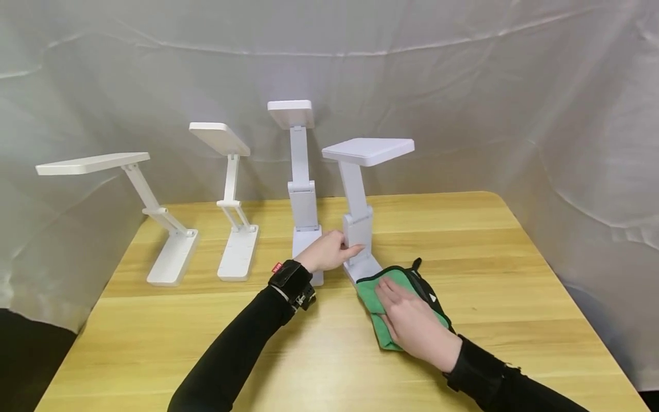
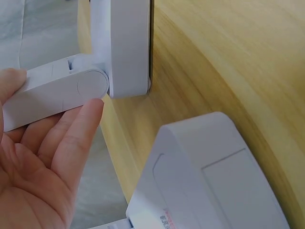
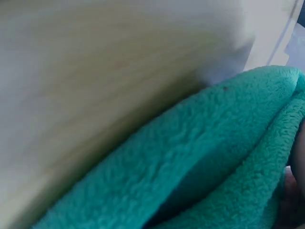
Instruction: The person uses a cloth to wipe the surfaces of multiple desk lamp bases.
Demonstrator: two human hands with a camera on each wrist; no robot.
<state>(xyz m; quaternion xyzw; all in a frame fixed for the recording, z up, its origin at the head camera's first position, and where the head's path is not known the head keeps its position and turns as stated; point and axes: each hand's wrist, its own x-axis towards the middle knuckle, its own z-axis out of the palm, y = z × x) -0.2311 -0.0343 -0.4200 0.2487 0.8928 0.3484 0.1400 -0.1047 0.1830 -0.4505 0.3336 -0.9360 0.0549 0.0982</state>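
Four white folding desk lamps stand in a row in the head view. My left hand (image 1: 326,250) grips the lower arm of the rightmost lamp (image 1: 358,232). In the left wrist view, thumb and fingers (image 2: 78,143) lie on opposite sides of that white arm (image 2: 57,93), close to its hinge at the base. My right hand (image 1: 414,326) holds a green cloth (image 1: 370,294) with a black edge against the front of the same lamp's base, covering that end. Folded fleecy cloth (image 3: 190,152) fills much of the right wrist view, where most of the hand is hidden.
Close left of the gripped lamp stands another lamp (image 1: 304,206); farther left are a slim lamp (image 1: 238,252) and a leftmost lamp (image 1: 172,257). All stand on a wooden table (image 1: 494,274). A pale curtain (image 1: 437,97) hangs behind and at both sides.
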